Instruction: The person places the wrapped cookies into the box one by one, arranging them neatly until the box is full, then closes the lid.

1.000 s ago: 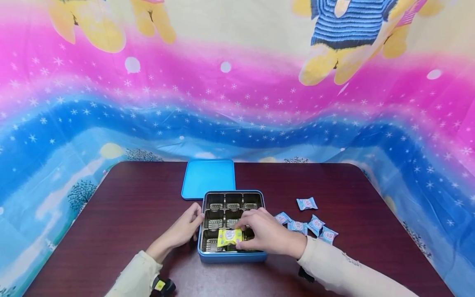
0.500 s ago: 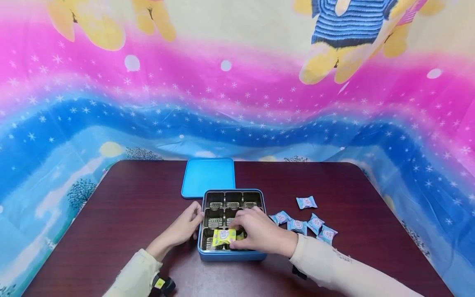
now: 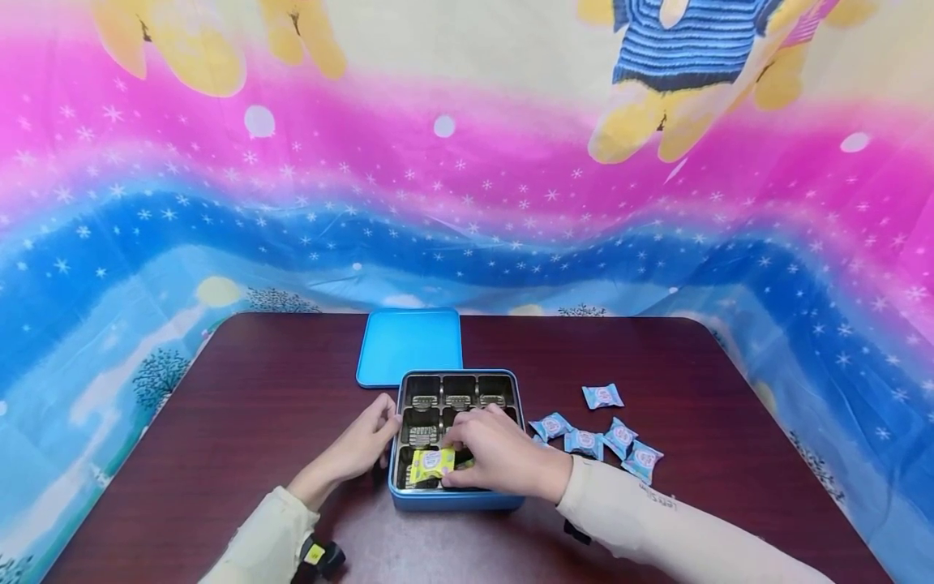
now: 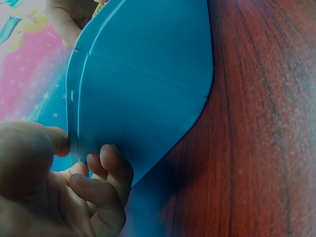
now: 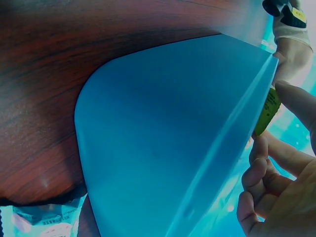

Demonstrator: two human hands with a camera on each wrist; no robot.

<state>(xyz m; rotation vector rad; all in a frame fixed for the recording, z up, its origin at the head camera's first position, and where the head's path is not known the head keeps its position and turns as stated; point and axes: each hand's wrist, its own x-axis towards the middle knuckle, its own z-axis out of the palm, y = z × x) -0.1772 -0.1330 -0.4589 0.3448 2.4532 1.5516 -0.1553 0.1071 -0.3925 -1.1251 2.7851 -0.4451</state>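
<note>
A blue square tin [image 3: 458, 502] with a dark compartment tray [image 3: 423, 427] inside sits near the front of the table. My right hand [image 3: 503, 456] reaches over its front row and pinches a yellow wrapped candy [image 3: 430, 465] by its right end, between thumb and fingers. The candy lies over the front left compartment; the hand hides the middle and right of the tray. At the tin's left side, my left hand [image 3: 368, 438] holds the wall. In the left wrist view, its thumb [image 4: 59, 142] is at the rim and its fingers curl against the outside.
The blue lid [image 3: 411, 347] lies behind the tin on the table [image 3: 277, 381]. Several blue wrapped candies [image 3: 584, 443] are scattered to the right of the tin, one candy [image 3: 602, 396] farther back. A patterned cloth [image 3: 467, 203] hangs behind the table.
My right hand has moved left with the yellow candy, from the front middle of the tray to the front left compartment. The left hand stays at the tin's side.
</note>
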